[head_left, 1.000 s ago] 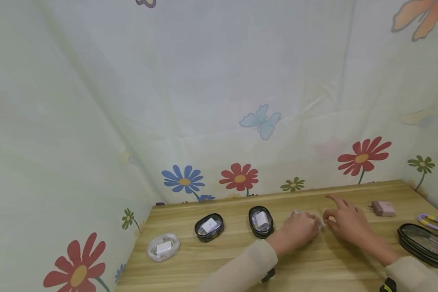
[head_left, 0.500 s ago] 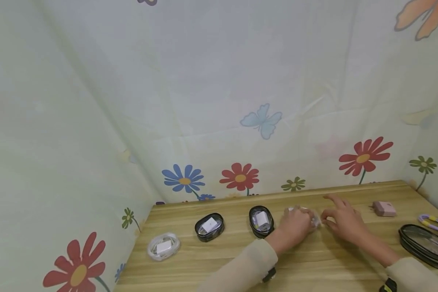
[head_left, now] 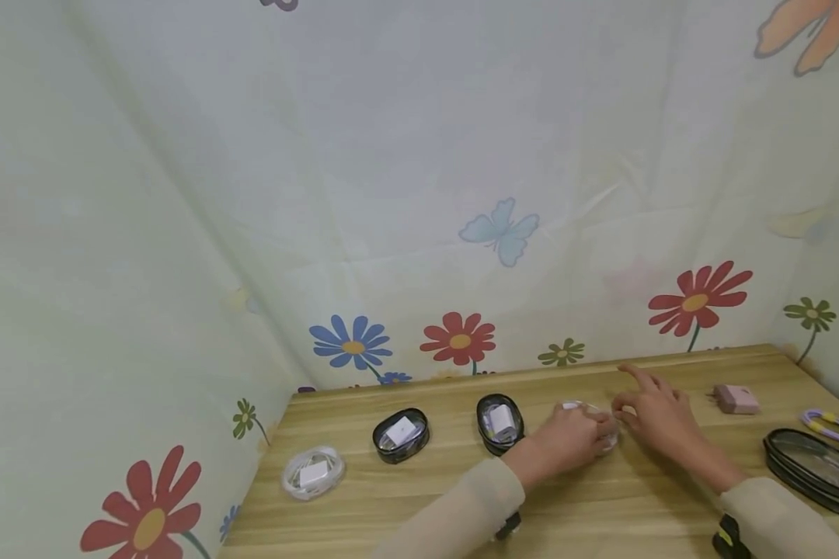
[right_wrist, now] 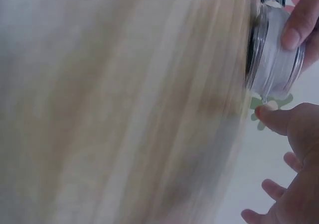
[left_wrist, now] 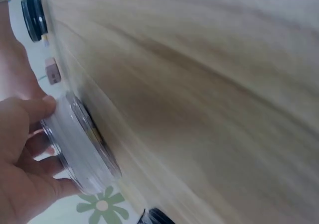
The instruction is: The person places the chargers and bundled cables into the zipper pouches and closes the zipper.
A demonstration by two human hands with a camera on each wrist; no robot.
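My left hand [head_left: 572, 439] grips a clear oval zip case [left_wrist: 79, 139] by its side, thumb on one side and fingers on the other. The case stands on the wooden table, and its contents are mostly hidden in the head view. My right hand [head_left: 660, 419] is at the right end of the case. Its thumb tip meets a small clear zipper pull [right_wrist: 264, 99], pinched there with a finger largely hidden behind it. The other fingers of that hand are spread away from the case.
Left of my hands are two black-trimmed clear cases [head_left: 485, 442] [head_left: 391, 456] and a clear case [head_left: 290, 485], each holding a white charger and cable. On the right lie a pink charger [head_left: 736, 399], a purple cable [head_left: 835, 432] and a larger black-edged case [head_left: 814, 470].
My left hand shifts slightly left, then back right and a little nearer, still gripping the case. My right hand moves slightly up and left, staying at the case's end.
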